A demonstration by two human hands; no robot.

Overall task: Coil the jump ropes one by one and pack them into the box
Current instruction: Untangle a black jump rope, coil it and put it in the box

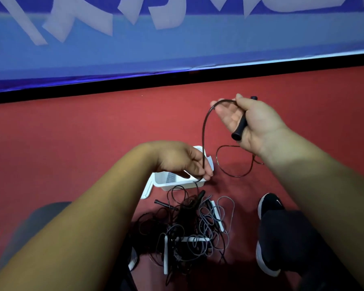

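Note:
My right hand [251,124] holds a black jump rope handle [241,126] raised above the red floor, thumb over it, fingers fairly straight. Its dark rope [204,131] arcs from the handle's top down to my left hand [185,161], which pinches the rope just above the white box [170,183]. The rope's other part lies in a loop [233,162] on the floor to the right of the box. A grey coiled item sits inside the box. A tangled pile of black and grey jump ropes [189,227] with white handles lies in front of the box.
A blue banner with white lettering [177,34] runs along the back above a black strip. My black shoe [269,204] and dark-trousered leg are at the right of the pile; another shoe [132,259] shows at the lower left. The box's lid [146,191] hangs at its left side.

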